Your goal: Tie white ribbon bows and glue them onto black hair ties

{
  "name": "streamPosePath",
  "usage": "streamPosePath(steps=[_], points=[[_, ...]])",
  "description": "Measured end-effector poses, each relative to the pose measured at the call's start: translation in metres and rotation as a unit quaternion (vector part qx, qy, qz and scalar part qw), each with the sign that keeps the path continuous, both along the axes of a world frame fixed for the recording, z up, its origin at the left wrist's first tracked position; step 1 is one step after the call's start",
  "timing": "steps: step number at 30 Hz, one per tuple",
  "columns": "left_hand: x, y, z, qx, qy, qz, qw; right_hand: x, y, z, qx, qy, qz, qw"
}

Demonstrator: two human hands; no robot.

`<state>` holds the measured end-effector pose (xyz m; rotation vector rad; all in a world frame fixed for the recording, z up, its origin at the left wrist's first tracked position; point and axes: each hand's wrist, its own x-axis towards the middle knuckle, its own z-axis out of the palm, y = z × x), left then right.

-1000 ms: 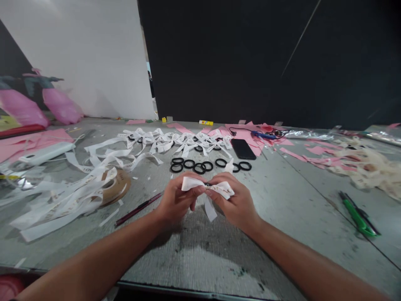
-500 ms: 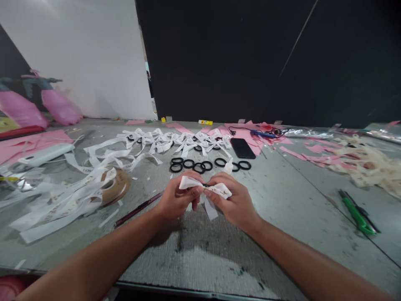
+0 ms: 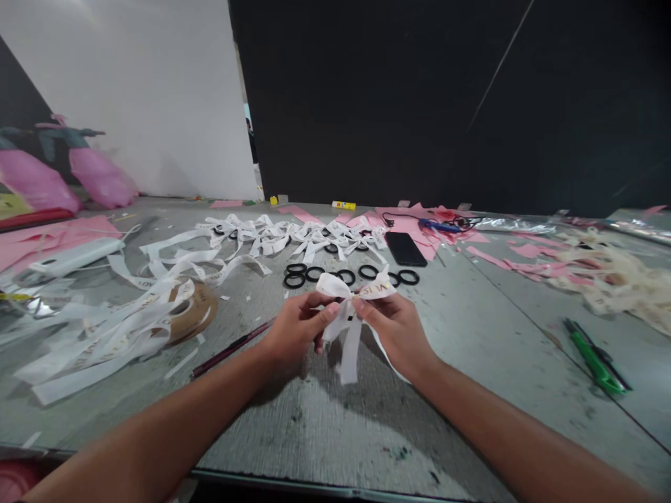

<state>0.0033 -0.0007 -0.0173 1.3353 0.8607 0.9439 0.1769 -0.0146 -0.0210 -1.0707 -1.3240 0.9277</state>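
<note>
A white printed ribbon bow is held above the grey table between both hands. My left hand pinches its knot from the left, and my right hand pinches it from the right. Two loops stand up above the fingers and the tails hang down between the hands. Several black elastic rings lie in a row just beyond the bow. Behind them sits a row of finished white bows.
A ribbon spool with loose white ribbon lies at the left, with a dark red pencil near my left wrist. A black phone and pink paper scraps are farther back. Green scissors lie at the right.
The bow has turned upright: its loops now stand above the fingers and its tails hang longer. Both hands rose slightly and moved a little away from me.
</note>
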Motion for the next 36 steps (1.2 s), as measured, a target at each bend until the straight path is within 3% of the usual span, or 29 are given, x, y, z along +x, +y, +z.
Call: streamPosePath(steps=[7, 13, 24, 27, 31, 36], points=[[0.0, 0.004, -0.003, -0.033, -0.009, -0.006, 0.999, -0.003, 0.003, -0.004, -0.044, 0.064, 0.046, 0.996], [0.002, 0.004, -0.002, -0.061, -0.019, 0.021, 0.998, -0.002, 0.002, -0.004, -0.05, 0.033, 0.061, 0.996], [-0.001, 0.014, -0.005, -0.041, 0.018, 0.105, 0.993, 0.004, 0.005, -0.005, 0.03, -0.074, -0.055, 0.995], [-0.008, 0.023, -0.004, -0.056, 0.026, 0.155, 0.986, 0.005, 0.004, -0.007, 0.038, -0.103, -0.082, 0.991], [-0.031, 0.041, 0.012, -0.05, 0.017, 0.268, 0.962, 0.006, 0.001, -0.006, 0.06, -0.148, -0.076, 0.984], [-0.085, 0.059, 0.061, -0.008, 0.067, 0.308, 0.949, 0.005, -0.002, -0.005, 0.124, -0.215, -0.076, 0.966]])
